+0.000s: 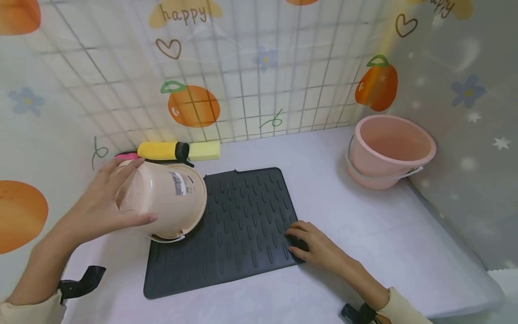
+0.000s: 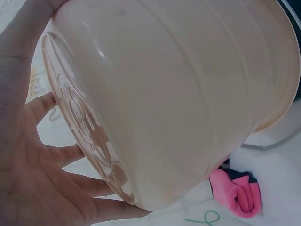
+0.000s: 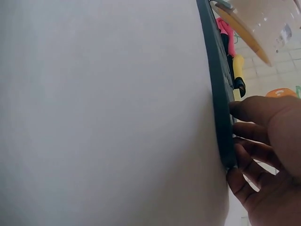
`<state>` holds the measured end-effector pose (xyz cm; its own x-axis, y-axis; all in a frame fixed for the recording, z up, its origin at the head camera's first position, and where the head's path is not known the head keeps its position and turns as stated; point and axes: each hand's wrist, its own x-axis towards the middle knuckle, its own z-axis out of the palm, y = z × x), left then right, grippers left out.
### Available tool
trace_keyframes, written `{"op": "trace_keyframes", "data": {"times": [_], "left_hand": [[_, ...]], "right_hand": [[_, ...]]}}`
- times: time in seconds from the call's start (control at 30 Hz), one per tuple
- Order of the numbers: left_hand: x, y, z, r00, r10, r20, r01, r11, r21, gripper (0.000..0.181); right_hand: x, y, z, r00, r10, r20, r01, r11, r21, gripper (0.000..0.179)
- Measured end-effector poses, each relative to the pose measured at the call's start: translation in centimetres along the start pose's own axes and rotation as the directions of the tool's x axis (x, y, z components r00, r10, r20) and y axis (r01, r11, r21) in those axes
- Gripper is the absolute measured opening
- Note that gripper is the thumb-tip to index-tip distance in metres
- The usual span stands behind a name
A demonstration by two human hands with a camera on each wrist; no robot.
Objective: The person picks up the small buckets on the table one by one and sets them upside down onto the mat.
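My left hand (image 1: 101, 198) grips a pale peach bucket (image 1: 170, 191) round its base end, the thumb along the near side and the fingers spread over the bottom. The bucket is tipped on its side, its mouth facing right over the left part of a black ridged mat (image 1: 247, 220). A label shows on its wall, and its handle hangs at the rim; the inside is hidden. In the right wrist view, my right hand (image 3: 268, 150) has loosely bent fingers resting at the mat's edge (image 3: 221, 122), near the front right corner.
Behind the bucket lie a yellow roll (image 1: 158, 150) with a black end, a pale yellow block (image 1: 204, 150) and a pink rolled cloth (image 2: 237, 193). A pink bucket (image 1: 380, 173) stands upright at the back right. A printed curtain (image 1: 283, 67) hangs behind the white table (image 1: 323, 180).
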<state>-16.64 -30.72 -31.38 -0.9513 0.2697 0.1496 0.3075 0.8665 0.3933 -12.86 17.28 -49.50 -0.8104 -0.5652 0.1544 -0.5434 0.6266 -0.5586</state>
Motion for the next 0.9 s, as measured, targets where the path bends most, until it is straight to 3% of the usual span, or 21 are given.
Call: {"op": "trace_keyframes", "data": {"times": [0.33, 0.5, 0.73, 0.9], "left_hand": [[1.5, 0.2, 1.2, 0.997, -0.018, 0.07, 0.016, 0.999, 0.04, 0.123], [2.6, 0.8, 1.5, 0.995, 0.011, 0.104, -0.016, 0.999, 0.049, 0.12], [4.1, 1.3, 1.9, 0.988, 0.05, 0.147, -0.071, 0.987, 0.143, 0.117], [4.8, 1.7, 2.0, 0.982, 0.01, 0.188, -0.043, 0.984, 0.175, 0.116]], "right_hand": [[-0.1, 0.1, 0.4, 1.0, -0.001, -0.011, 0.001, 1.0, -0.006, 0.036], [-0.1, 0.3, 0.2, 0.999, -0.01, -0.031, 0.01, 1.0, -0.008, 0.036], [-0.1, 0.4, 0.6, 0.999, -0.023, -0.041, 0.023, 1.0, -0.007, 0.035], [-0.2, 0.4, 0.6, 0.999, -0.022, -0.043, 0.022, 1.0, -0.012, 0.035]]}}
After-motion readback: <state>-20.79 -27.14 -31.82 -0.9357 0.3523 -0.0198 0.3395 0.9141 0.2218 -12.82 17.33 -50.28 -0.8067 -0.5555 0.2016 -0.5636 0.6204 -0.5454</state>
